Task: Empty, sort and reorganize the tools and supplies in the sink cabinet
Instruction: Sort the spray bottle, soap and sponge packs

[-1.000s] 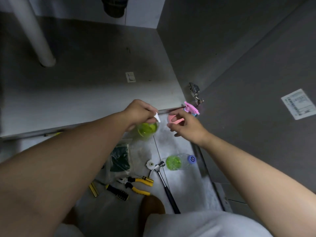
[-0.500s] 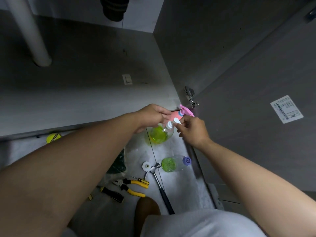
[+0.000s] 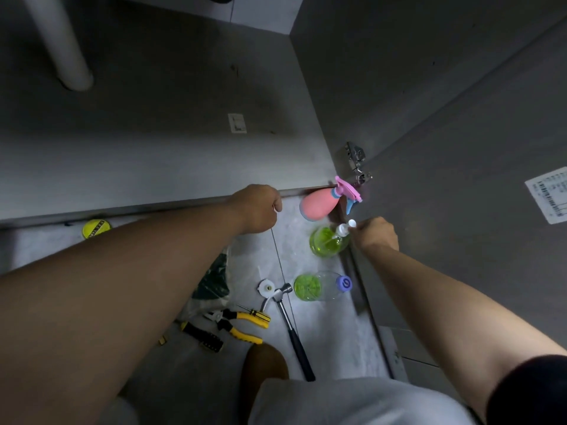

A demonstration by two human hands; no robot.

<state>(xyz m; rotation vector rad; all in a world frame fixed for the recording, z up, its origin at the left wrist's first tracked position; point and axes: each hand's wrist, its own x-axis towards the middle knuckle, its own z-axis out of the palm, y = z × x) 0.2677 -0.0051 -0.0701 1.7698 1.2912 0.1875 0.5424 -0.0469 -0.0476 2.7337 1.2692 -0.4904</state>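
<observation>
A pink spray bottle (image 3: 319, 204) with a pink and blue trigger head stands on the tiled floor at the cabinet's front right corner. Just in front of it stands a clear pump bottle of green liquid (image 3: 326, 243). My right hand (image 3: 376, 234) pinches its white pump head. My left hand (image 3: 260, 207) hovers over the cabinet's front edge, left of the pink bottle, with fingers curled and nothing visible in it. The cabinet floor (image 3: 153, 133) holds only a small white label.
On the tiles lie a clear bottle with green liquid and a blue cap (image 3: 320, 286), a hammer (image 3: 291, 323), yellow-handled pliers (image 3: 241, 325), a small screwdriver (image 3: 256, 313), a white disc (image 3: 265, 286), a plastic bag (image 3: 211, 280) and a yellow tape measure (image 3: 95, 228). A white pipe (image 3: 61, 41) stands back left. The open door (image 3: 460, 179) hangs right.
The pink spray bottle has been set down and released. My left hand has pulled away to the left. The green pump bottle moved right and down with my right hand on its pump.
</observation>
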